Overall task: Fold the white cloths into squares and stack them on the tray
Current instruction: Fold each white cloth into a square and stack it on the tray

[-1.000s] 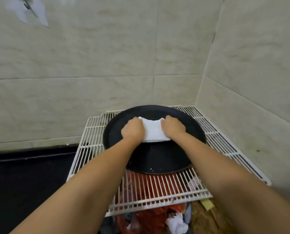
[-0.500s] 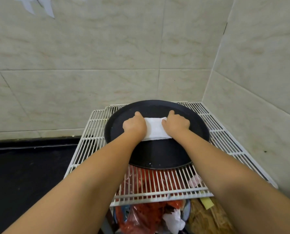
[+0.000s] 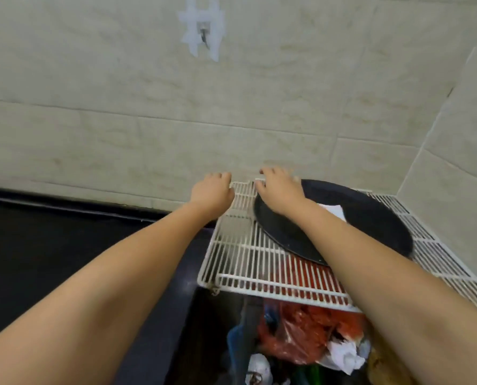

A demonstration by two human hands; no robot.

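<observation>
A round black tray (image 3: 370, 218) rests on a white wire rack (image 3: 240, 251). A folded white cloth (image 3: 334, 210) lies on the tray, mostly hidden behind my right forearm. My right hand (image 3: 280, 188) hovers over the tray's far left rim, fingers spread, holding nothing. My left hand (image 3: 213, 190) is at the rack's far left corner, beside the tray, fingers loosely curled and empty. Neither hand touches the cloth.
Tiled walls close in behind and on the right. A hook fixed with white tape (image 3: 204, 34) is on the back wall. A dark counter (image 3: 51, 245) lies to the left. Below the rack sits a bin with a red bag (image 3: 309, 334) and crumpled paper (image 3: 343, 354).
Both hands have let go of the folded cloth and moved left and away from it, toward the rack's far left corner. The view has swung left.
</observation>
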